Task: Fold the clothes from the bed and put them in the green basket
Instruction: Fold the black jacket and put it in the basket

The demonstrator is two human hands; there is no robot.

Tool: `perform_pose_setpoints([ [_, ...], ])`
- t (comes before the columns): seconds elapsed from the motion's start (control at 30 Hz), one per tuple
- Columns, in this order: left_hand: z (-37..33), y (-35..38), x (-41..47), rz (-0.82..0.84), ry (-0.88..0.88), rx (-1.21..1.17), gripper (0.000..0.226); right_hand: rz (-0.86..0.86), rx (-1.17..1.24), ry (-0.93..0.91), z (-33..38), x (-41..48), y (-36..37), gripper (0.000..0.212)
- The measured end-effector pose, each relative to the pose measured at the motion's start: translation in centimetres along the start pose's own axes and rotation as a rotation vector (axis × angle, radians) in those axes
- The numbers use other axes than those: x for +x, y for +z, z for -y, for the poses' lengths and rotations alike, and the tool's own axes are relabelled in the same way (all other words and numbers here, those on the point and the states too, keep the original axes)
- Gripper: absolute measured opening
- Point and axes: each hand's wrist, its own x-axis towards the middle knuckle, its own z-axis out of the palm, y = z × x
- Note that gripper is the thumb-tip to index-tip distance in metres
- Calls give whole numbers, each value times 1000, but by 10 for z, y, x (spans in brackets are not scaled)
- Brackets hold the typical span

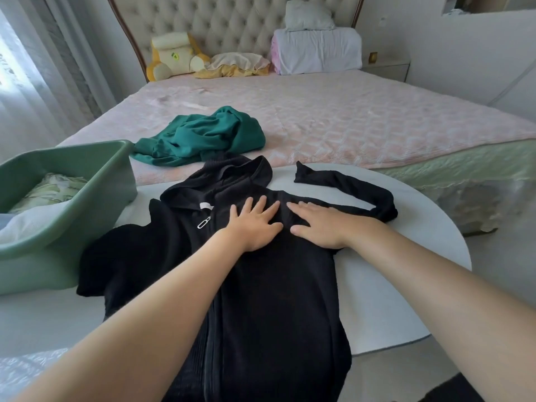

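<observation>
A black zip hoodie (261,300) lies spread face up on a white round table (406,285), its hood toward the bed and its right sleeve stretched out to the right. My left hand (255,224) and my right hand (319,224) press flat on its chest, fingers straight, side by side. A crumpled green garment (203,137) lies on the pink bed (362,117) just past the table. The green basket (72,210) stands at the table's left and holds folded light-coloured clothes.
At the headboard sit a yellow plush toy (174,56), a pillow (235,63) and a stack of folded white bedding (316,44). Curtains hang at the left. A nightstand (385,66) stands at the bed's far right.
</observation>
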Motion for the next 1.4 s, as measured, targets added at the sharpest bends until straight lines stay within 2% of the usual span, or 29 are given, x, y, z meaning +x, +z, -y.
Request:
perform_pose_setpoints([
  [0.07,3,-3,-1,-13,82,-40,61,64,-97,113,-6,1,0,68],
  [0.13,16,-13,-1,-108,111,-55,59,69,-119,213,-14,0,-7,66],
  [0.23,38,-17,-9,-248,29,164,54,15,-257,365,-11,3,-8,67],
  [0.3,43,-12,-18,-187,-50,233,59,-28,-371,460,1,7,-4,67],
  [0.37,39,-4,-26,-87,-101,170,66,-152,-423,366,15,11,1,65],
  [0.43,32,2,-27,-34,-92,95,66,-251,-355,127,31,16,10,62],
  [0.5,26,1,-25,-7,-34,21,59,-189,-177,-12,48,20,22,62],
  [0.57,29,-5,-26,-22,28,-81,53,-86,-73,2,54,24,33,60],
  [0.67,51,-23,-37,-148,2,-287,60,-88,-106,58,41,25,34,58],
  [0.77,82,-35,-52,-291,-7,-153,60,-117,-139,81,25,27,29,59],
  [0.83,106,-41,-63,-327,-90,-72,59,-98,-164,103,21,30,25,58],
  [0.9,130,-43,-74,-287,-182,-20,55,-96,-244,147,28,34,21,59],
  [1.0,155,-36,-89,-255,-253,14,44,-253,-419,136,64,39,21,59],
  [1.07,161,-32,-94,-276,-299,26,37,-341,-302,-1,98,42,28,56],
  [1.1,162,-32,-96,-279,-336,35,35,-337,-191,-89,114,43,33,56],
  [1.17,164,-36,-100,-250,-415,19,32,-216,-22,-204,140,45,45,56],
  [1.27,169,-44,-104,-176,-456,-22,20,-62,-154,-193,147,52,59,62],
  [1.33,171,-53,-107,-156,-470,-43,15,-71,-218,-144,135,57,55,65],
  [1.4,171,-60,-107,-127,-451,-74,22,-80,-223,-86,119,61,47,66],
])
